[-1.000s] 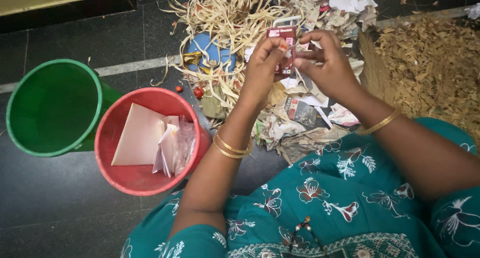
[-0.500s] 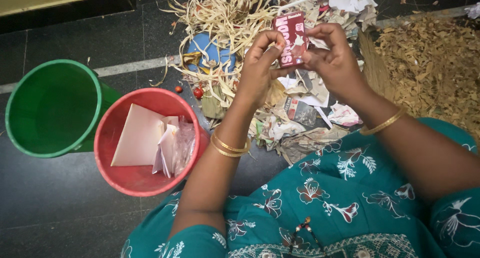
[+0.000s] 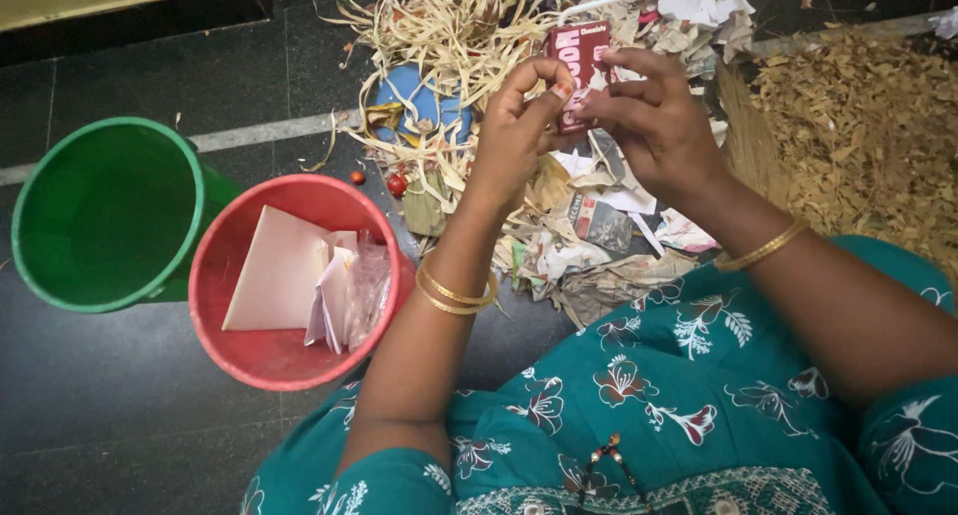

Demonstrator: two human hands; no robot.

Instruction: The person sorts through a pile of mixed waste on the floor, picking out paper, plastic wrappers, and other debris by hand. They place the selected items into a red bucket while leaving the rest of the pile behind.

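Left of her, a green bucket and red bucket are sitting on the floor. Both hands' fingers are pinching a small red wrapper above the litter pile; it looks light and crinkly, best gripped by its edges.

head-worn camera, looking straight down, close
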